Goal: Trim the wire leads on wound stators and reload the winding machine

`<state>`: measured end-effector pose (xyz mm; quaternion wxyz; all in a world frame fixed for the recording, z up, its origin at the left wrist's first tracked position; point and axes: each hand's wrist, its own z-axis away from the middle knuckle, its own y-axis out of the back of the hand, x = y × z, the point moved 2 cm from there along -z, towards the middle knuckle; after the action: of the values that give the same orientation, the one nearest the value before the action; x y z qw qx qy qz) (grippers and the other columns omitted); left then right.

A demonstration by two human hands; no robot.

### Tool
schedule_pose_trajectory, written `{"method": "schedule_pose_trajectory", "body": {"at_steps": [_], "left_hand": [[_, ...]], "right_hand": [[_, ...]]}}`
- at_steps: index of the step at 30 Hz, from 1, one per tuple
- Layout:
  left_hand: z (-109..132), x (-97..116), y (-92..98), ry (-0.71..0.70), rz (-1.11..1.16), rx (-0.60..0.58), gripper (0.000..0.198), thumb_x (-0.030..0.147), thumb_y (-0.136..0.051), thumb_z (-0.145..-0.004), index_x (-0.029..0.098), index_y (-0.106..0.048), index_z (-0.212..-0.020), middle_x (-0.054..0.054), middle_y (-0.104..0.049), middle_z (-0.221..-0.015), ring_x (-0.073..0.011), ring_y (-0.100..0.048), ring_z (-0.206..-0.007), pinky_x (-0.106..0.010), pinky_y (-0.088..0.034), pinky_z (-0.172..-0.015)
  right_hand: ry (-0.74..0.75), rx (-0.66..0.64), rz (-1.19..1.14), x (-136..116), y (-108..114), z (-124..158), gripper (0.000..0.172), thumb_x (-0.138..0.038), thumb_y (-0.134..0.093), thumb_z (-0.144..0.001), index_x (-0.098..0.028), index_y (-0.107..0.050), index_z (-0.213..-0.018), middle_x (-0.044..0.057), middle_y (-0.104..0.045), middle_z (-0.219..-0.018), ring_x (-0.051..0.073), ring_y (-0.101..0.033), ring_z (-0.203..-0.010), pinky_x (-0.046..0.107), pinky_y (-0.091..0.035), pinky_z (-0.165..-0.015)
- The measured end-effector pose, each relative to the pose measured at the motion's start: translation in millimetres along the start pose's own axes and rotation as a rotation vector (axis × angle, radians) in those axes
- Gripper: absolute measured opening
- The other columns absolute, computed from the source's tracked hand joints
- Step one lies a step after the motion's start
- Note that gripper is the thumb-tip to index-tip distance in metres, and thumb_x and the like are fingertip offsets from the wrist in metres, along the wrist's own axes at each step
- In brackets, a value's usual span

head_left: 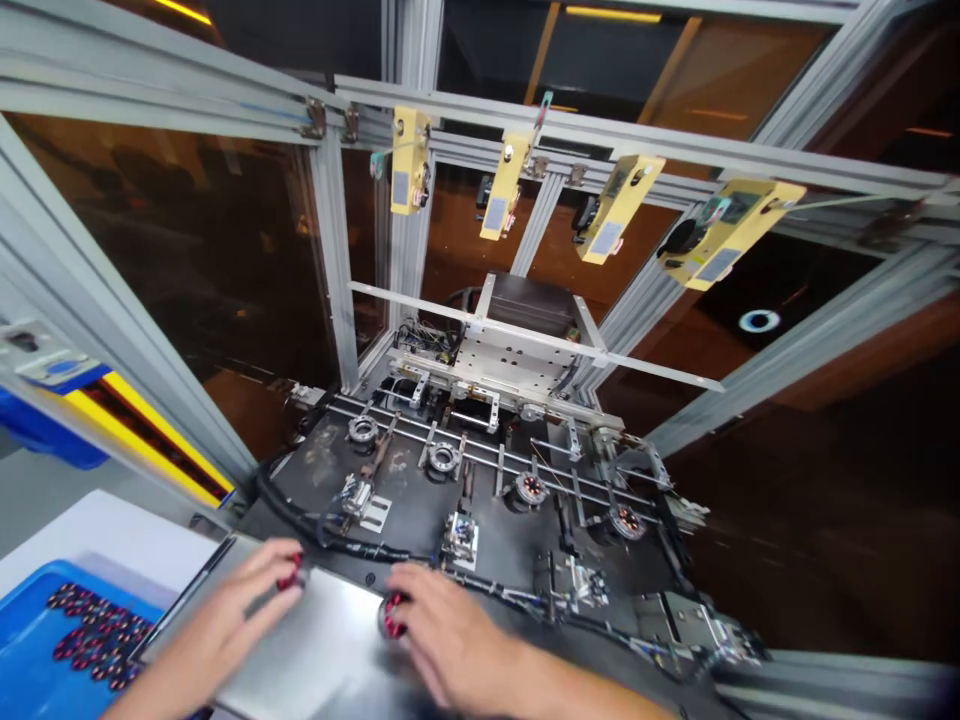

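At the lower left, my left hand [238,612] pinches a small red motor stator [288,572] between thumb and fingers, above the shiny metal plate [330,640]. My right hand [457,630] is curled round a second red and dark motor stator [392,615] near the plate's right side; whether it touches the plate I cannot tell. Beyond the hands stands a row of round fixtures. The two on the left, a ring fixture [363,431] and its neighbour [443,458], show bare metal rings. A wound stator [530,488] and another wound stator [627,521] sit in the two on the right.
A blue tray [26,590] with several stators [101,630] lies at the far left. Clamp blocks [461,540] and black cables [375,550] cross the machine bed. Several yellow tool balancers [411,160] hang from the aluminium frame [330,230]. A yellow light curtain [161,440] flanks the left.
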<state>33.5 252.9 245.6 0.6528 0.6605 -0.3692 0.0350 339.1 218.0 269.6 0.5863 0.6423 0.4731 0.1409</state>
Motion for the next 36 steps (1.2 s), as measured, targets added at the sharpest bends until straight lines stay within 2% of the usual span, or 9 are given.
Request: {"method": "schedule_pose_trajectory", "body": {"at_steps": [4,8,11,14,18,21,24,28,36], "left_hand": [[42,-17,-91.2,-0.022,-0.183,-0.087,0.024,0.026,-0.051,-0.088,0.027,-0.075,-0.096,-0.010,-0.074,-0.108,-0.0288,-0.071,-0.099,-0.042,-0.059,-0.089],[42,-28,-135.2,-0.045,-0.282,-0.052,0.034,0.022,-0.045,-0.087,0.018,-0.077,-0.097,-0.021,-0.074,-0.107,-0.0367,-0.072,-0.095,-0.054,-0.059,-0.083],[42,-26,-125.2,-0.109,-0.316,-0.029,0.034,0.026,-0.047,-0.085,0.019,-0.078,-0.096,-0.021,-0.075,-0.107,-0.0361,-0.074,-0.094,-0.050,-0.062,-0.081],[21,8,-78.6,-0.302,-0.272,0.078,0.028,0.040,-0.054,-0.084,0.029,-0.076,-0.098,-0.013,-0.076,-0.108,-0.0338,-0.074,-0.092,-0.046,-0.064,-0.076],[-86,115,-18.6,-0.500,-0.217,0.050,0.030,0.045,-0.056,-0.090,0.029,-0.069,-0.112,-0.008,-0.073,-0.114,-0.0285,-0.068,-0.107,-0.044,-0.054,-0.099],[-191,194,-30.1,-0.600,-0.249,-0.174,0.028,0.037,-0.055,-0.093,0.021,-0.066,-0.113,-0.012,-0.067,-0.122,-0.0274,-0.061,-0.116,-0.044,-0.048,-0.104],[-264,234,-81.2,-0.666,-0.282,-0.255,0.037,0.019,-0.071,-0.080,0.020,-0.064,-0.117,-0.015,-0.058,-0.137,-0.0339,-0.044,-0.137,-0.050,-0.039,-0.112],[-297,236,-142.7,-0.691,-0.332,-0.329,0.041,0.017,-0.073,-0.078,0.017,-0.064,-0.118,-0.019,-0.051,-0.144,-0.0393,-0.033,-0.144,-0.058,-0.035,-0.112],[-308,231,-164.8,-0.693,-0.393,-0.432,0.029,0.023,-0.066,-0.087,0.016,-0.066,-0.115,-0.015,-0.047,-0.148,-0.0365,-0.029,-0.145,-0.059,-0.033,-0.113]], "right_hand": [[0.031,-0.161,0.175,-10,-109,2,0.024,-0.023,-0.044,-0.096,-0.012,-0.065,-0.102,0.017,-0.062,-0.130,0.028,-0.055,-0.125,0.038,-0.055,-0.098],[-0.029,-0.126,0.232,-6,-142,-16,0.028,-0.022,-0.042,-0.097,-0.010,-0.067,-0.099,0.018,-0.065,-0.124,0.030,-0.056,-0.123,0.041,-0.057,-0.095],[-0.077,-0.041,0.250,-8,-110,2,0.029,-0.025,-0.042,-0.098,-0.011,-0.064,-0.111,0.017,-0.062,-0.132,0.029,-0.053,-0.128,0.043,-0.055,-0.098],[-0.131,0.128,0.250,6,-26,55,0.028,-0.024,-0.043,-0.098,-0.014,-0.063,-0.116,0.017,-0.066,-0.126,0.026,-0.058,-0.119,0.043,-0.054,-0.096],[-0.632,0.110,0.380,78,115,146,0.033,-0.012,-0.045,-0.092,-0.012,-0.066,-0.118,0.021,-0.065,-0.125,0.031,-0.058,-0.120,0.052,-0.045,-0.106],[-0.804,0.081,0.416,133,181,197,0.035,-0.001,-0.049,-0.082,-0.009,-0.070,-0.109,0.022,-0.066,-0.117,0.033,-0.061,-0.115,0.051,-0.047,-0.102],[-0.902,0.043,0.410,168,193,225,0.041,0.002,-0.059,-0.074,-0.013,-0.070,-0.110,0.018,-0.062,-0.127,0.030,-0.057,-0.121,0.044,-0.046,-0.105],[-0.957,0.018,0.378,189,176,239,0.035,-0.004,-0.069,-0.075,-0.013,-0.068,-0.109,0.013,-0.054,-0.139,0.029,-0.051,-0.128,0.047,-0.044,-0.106],[-0.953,0.020,0.311,212,170,241,0.011,-0.015,-0.070,-0.083,-0.014,-0.068,-0.094,0.010,-0.055,-0.139,0.029,-0.047,-0.131,0.050,-0.044,-0.105]]}}
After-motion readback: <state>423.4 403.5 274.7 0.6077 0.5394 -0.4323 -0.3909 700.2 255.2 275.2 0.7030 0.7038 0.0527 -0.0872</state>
